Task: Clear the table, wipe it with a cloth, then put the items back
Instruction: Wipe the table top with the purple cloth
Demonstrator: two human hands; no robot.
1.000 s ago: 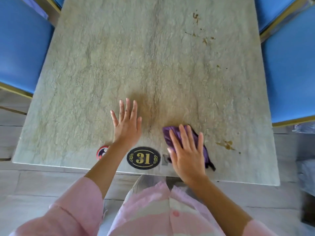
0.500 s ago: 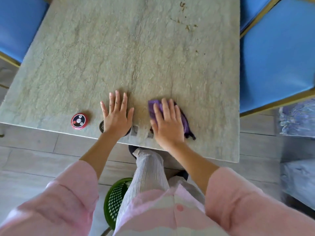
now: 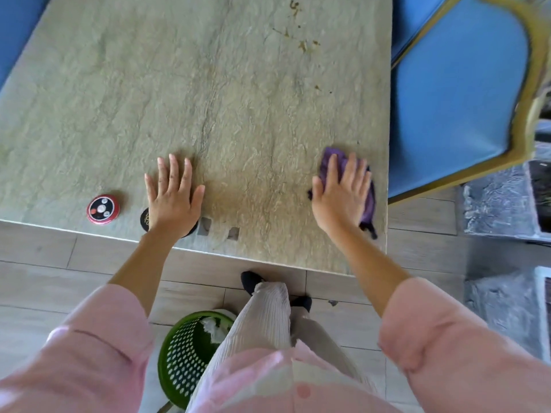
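We see a rough, stone-like table (image 3: pixel 226 93) with brown stains (image 3: pixel 302 44) far off, and a round red call button (image 3: pixel 103 209) near its front edge. Since half a second ago the crumpled purple cloth (image 3: pixel 368 201) has slid right — now by the table's right edge. Our right hand (image 3: pixel 340 195) presses it flat, fingers straight and close together, cloth poking past the fingertips. Our left hand (image 3: pixel 173 198) lies flat on the table, fingers slightly spread.

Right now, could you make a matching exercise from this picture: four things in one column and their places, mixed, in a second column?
Things:
1. purple cloth
2. call button
3. green basket
4. brown crumbs

Places:
A. on the floor
B. far part of the table
C. under the right hand
D. beside the left hand, near the table edge

Pairs: 1-C, 2-D, 3-A, 4-B
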